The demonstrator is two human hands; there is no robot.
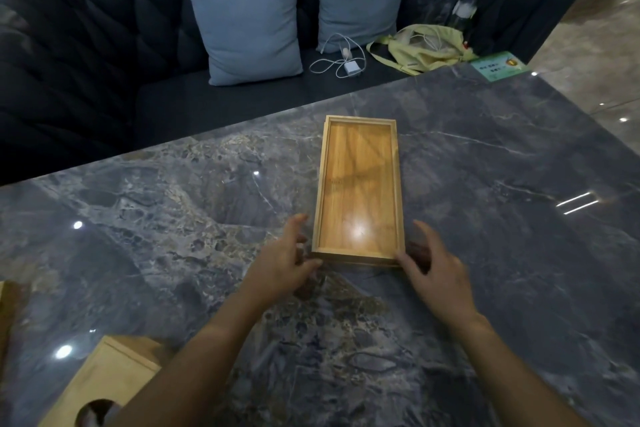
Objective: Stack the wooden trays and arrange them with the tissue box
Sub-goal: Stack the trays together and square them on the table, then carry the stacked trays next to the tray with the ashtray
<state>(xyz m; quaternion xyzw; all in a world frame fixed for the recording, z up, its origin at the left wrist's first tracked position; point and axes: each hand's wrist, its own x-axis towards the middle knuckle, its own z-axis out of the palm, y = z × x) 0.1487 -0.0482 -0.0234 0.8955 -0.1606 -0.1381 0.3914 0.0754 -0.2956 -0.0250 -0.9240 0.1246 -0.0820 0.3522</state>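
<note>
trays [358, 189]: stacked, table [485, 253] centre.
hands: left hand [287, 258], right hand [438, 269] spread, empty, flanking near corners.
tissue box [104, 388]: 7 o'clock.
step: stack judged squared; box to be brought alongside next.

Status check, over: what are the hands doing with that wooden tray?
Left hand and right hand open at the near corners of the stacked trays. Tissue box near left, apart. Nothing in the way.

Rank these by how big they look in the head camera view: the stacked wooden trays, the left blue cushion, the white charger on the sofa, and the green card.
1. Left blue cushion
2. Stacked wooden trays, roughly alike in area to the cushion, and nearer the camera, so that order is unsure
3. Green card
4. White charger
</note>
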